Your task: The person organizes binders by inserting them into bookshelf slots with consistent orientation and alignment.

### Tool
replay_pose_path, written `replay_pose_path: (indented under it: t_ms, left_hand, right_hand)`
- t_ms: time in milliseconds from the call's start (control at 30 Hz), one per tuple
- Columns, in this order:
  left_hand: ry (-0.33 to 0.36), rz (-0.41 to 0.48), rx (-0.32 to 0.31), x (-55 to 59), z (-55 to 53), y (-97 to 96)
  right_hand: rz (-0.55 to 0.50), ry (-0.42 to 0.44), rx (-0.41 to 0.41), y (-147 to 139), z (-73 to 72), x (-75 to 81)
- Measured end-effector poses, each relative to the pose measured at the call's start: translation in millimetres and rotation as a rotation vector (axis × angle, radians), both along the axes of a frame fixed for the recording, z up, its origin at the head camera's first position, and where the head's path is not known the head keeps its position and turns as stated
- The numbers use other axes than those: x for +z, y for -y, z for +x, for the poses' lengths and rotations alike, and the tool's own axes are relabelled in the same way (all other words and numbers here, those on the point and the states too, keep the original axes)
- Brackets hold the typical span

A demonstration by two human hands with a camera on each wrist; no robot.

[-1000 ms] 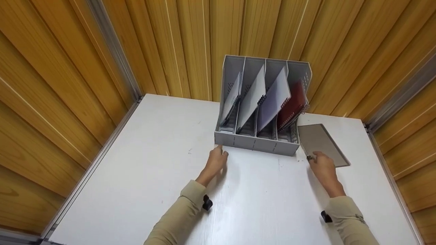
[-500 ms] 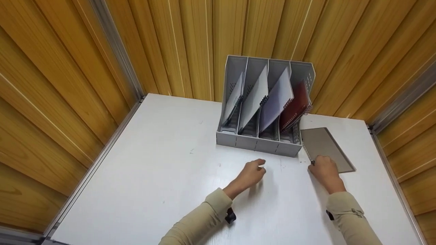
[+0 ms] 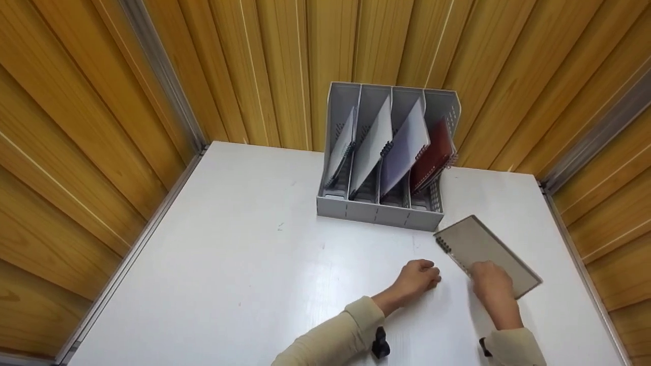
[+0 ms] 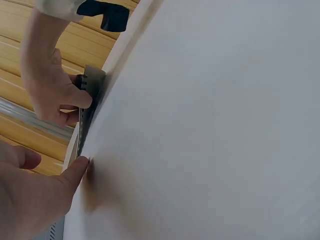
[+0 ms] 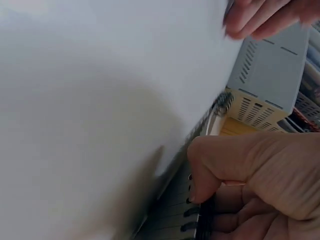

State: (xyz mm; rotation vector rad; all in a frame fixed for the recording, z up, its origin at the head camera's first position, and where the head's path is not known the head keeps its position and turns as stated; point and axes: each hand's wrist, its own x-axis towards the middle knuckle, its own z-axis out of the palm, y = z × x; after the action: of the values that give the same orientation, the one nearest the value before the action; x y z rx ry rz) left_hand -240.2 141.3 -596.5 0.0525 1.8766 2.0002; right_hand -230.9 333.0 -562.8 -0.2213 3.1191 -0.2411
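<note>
My right hand (image 3: 493, 284) pinches a grey-brown spiral notebook (image 3: 488, 244) by its bound edge, thumb on the near side. In the right wrist view the thumb of that hand (image 5: 250, 175) lies against the black binding rings (image 5: 192, 212), and lined pages show below. The notebook is tilted, its near edge lifted off the white table. My left hand (image 3: 419, 277) is just left of the notebook, fingers loosely bent and holding nothing. In the left wrist view, the left hand's index finger (image 4: 75, 172) is close to the table surface; whether it touches cannot be told.
A grey file organizer (image 3: 379, 213) stands at the back of the white table (image 3: 229, 254). Spiral notebooks lean in its compartments, among them a purple one (image 3: 404, 150) and a red one (image 3: 432, 155). Wood-patterned walls (image 3: 285, 66) enclose the table's back and sides.
The right hand has drawn the notebook from beside the organizer toward the front of the table. My left hand has left the organizer's front corner and moved right, near the notebook.
</note>
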Motion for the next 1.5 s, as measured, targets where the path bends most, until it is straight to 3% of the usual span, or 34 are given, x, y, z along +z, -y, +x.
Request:
replay_pose_path:
  t_ms: [100,300,500,800,1033,1233,1300,1400,1500]
  left_hand:
    - [0.084,0.105,0.053,0.9,-3.9,-8.7]
    - [0.175,0.169,0.138,-0.1,-11.4,-18.0]
    - [0.213,0.188,0.225,-1.0,-11.9,-11.8]
    - [0.061,-0.017,0.179,19.6,-7.5,-6.2]
    - [-0.033,0.186,0.048,55.5,2.3,-12.3]
    - [-0.325,0.124,-0.088,93.0,6.8,-3.3]
    - [-0.392,0.091,-0.112,103.7,8.4,1.4]
    - [-0.435,0.021,-0.142,116.9,11.2,7.1]
    - [-0.458,-0.086,-0.146,127.2,14.3,11.7]
  right_hand:
    - [-0.017,0.005,-0.012,2,14.8,1.1]
    - [-0.036,-0.048,0.021,1,33.9,2.9]
    - [-0.089,-0.007,0.005,6,44.4,6.2]
    - [-0.17,0.002,-0.143,19,58.8,3.7]
    - [-0.233,0.092,-0.26,31,60.3,24.4]
    - [-0.308,-0.013,-0.245,42,60.2,48.0]
    - [-0.347,-0.076,-0.241,47,61.3,52.4]
    - [-0.38,-0.194,-0.258,53,63.5,56.6]
    - [-0.399,-0.229,-0.261,59,62.7,61.2]
